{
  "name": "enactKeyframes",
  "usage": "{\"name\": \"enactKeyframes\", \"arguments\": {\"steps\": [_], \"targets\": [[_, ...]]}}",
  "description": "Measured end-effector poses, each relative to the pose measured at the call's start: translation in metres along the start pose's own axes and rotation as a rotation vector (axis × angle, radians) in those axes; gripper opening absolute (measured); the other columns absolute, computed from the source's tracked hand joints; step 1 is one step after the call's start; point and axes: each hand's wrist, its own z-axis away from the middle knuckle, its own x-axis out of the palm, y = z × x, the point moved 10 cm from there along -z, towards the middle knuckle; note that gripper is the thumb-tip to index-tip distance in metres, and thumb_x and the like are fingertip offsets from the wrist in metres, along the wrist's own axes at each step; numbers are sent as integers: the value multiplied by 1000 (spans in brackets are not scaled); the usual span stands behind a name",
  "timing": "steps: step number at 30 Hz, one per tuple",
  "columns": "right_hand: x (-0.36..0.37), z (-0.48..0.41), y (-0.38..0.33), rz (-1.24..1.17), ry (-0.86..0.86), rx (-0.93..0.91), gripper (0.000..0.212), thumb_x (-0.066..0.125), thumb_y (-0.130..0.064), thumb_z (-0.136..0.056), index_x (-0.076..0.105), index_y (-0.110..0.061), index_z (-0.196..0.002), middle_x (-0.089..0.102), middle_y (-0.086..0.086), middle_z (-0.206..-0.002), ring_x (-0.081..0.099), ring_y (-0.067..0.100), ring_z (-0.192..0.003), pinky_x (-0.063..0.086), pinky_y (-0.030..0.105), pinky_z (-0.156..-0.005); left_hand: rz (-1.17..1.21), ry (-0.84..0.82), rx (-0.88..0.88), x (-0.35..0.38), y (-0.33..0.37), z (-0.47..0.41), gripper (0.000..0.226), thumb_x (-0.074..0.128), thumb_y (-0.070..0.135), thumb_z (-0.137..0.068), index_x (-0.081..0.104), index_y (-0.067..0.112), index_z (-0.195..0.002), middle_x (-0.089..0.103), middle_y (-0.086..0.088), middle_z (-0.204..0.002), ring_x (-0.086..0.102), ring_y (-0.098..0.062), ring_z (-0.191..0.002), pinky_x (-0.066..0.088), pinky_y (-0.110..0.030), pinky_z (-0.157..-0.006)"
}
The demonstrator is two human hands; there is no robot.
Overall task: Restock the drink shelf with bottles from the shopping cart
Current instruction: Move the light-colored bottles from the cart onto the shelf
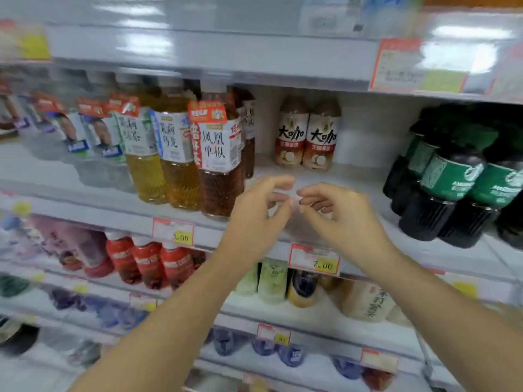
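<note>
Both hands are raised in front of the middle drink shelf (283, 179). My left hand (254, 213) and my right hand (339, 216) face each other with fingers apart and curled, almost touching at the fingertips, holding nothing. They hover over a bare gap at the shelf front. Two brown coffee bottles (307, 134) stand at the back of that gap. A dark tea bottle (219, 154) stands just left of my left hand. Green-labelled dark bottles (450, 179) are to the right. The shopping cart is not in view.
Yellow tea bottles (167, 154) and clear water bottles (93, 142) fill the shelf further left. Price tags (314, 260) hang on the shelf edge below my hands. Lower shelves hold red bottles (147, 261) and other drinks. Another shelf (226, 52) runs overhead.
</note>
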Motion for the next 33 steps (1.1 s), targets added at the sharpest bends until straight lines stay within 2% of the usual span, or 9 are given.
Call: {"name": "enactKeyframes", "arguments": {"steps": [3,6,9,12,17,22,26,30,33], "targets": [[33,50,-33,-97,-62,-103,16,66,-15,-81,70,-21,-95,69,-11,-83,60,1,-79,44,6,-72,-11,18,-4,-35,-12,73,21,57,14,-90,60,24,-109,63,12,-103,60,2,-95,49,-16,-83],[108,98,-42,-118,-257,-120,15,63,-20,-85,69,-21,-98,67,-9,-83,58,3,-77,44,9,-68,-117,10,-131,-62,-59,139,22,56,13,-92,62,19,-112,59,19,-103,55,12,-95,43,-6,-81],[207,148,-26,-77,-497,-61,15,63,-18,-87,68,-19,-100,66,-9,-84,57,2,-74,45,13,-69,-190,34,-363,-92,-138,213,21,55,12,-92,62,19,-110,59,15,-99,55,12,-90,42,-4,-78],[304,196,-5,-47,-688,-9,18,62,-17,-85,68,-17,-102,70,-2,-90,64,11,-80,52,29,-75,-216,108,-645,-119,-219,298,22,58,9,-90,58,28,-100,64,7,-95,58,8,-77,42,-3,-70],[439,266,26,36,-1002,93,21,56,-19,-89,63,-13,-107,67,5,-100,63,23,-91,51,39,-81,-239,72,-1072,-136,-320,441,20,55,9,-89,62,22,-104,67,3,-92,58,-2,-73,42,-7,-63],[547,316,57,151,-1157,120,29,58,-19,-87,60,-13,-115,61,11,-114,59,27,-99,47,33,-80,-275,49,-1188,-140,-383,526,19,55,12,-90,59,29,-97,61,8,-93,58,-7,-80,44,-21,-73],[610,337,79,227,-1185,138,48,57,-20,-88,43,-15,-134,43,10,-134,51,30,-115,46,39,-91,-482,-130,-1155,-134,-437,555,27,54,21,-90,59,26,-117,62,2,-114,60,-19,-99,45,-32,-90],[652,345,97,228,-1135,127,59,59,-14,-87,34,-18,-140,33,5,-142,51,31,-116,46,41,-91,-698,-476,-1110,-115,-480,565,37,50,29,-91,47,28,-128,55,3,-124,56,-20,-112,19,-46,-110],[675,350,109,243,-1108,115,56,60,-16,-87,37,-22,-138,36,4,-139,54,33,-109,47,43,-90,-896,-659,-1102,-105,-498,572,38,52,36,-88,50,26,-125,55,0,-119,51,-25,-119,-15,-65,-104]]}}
